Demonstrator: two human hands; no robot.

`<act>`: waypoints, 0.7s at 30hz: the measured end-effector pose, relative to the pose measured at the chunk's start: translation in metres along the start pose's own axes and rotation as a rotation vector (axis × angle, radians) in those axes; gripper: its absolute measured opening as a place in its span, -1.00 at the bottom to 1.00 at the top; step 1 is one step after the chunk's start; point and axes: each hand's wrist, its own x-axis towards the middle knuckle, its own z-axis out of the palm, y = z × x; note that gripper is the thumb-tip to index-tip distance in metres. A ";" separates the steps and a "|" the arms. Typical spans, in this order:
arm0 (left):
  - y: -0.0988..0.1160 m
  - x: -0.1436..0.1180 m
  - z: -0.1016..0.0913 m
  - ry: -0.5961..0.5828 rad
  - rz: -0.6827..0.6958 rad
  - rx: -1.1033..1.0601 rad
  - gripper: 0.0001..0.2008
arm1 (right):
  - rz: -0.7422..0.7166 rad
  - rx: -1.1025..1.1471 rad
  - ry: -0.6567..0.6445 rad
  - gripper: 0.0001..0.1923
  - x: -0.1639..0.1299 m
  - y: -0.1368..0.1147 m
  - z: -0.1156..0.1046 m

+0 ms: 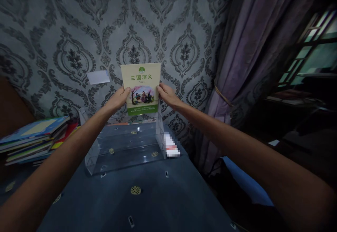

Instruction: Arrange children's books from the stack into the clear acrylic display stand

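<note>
Above the clear acrylic rack [123, 147], against patterned wallpaper [65, 25]: thin book [141, 88] held upright, cover facing camera, cream top with green title characters, illustration mid-cover, green band at bottom. Left hand [119, 98] clamped on left edge of book, thumb across front cover, other fingers hidden behind. Right hand [166, 94] clamped on right edge, thumb on front, fingers behind likewise. Both arms stretched forward. Bottom edge of book over back tier of rack; cannot tell whether touching it or just clear.

Rack: stepped, transparent, sitting on dark blue tablecloth [147, 204] with small round printed motifs. Stack of books [37, 137] lying flat left of rack, well apart from hands. White card [98, 77] stuck on wall, just left of held book. Small white item [171, 147] at right end of rack, blurred, cannot identify. Purple curtain [244, 67] tied back at right, window [310, 49] beyond it.
</note>
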 end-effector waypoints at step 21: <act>-0.003 -0.049 -0.009 0.088 0.060 0.199 -0.65 | 0.082 0.012 0.297 -0.59 -0.040 -0.014 0.000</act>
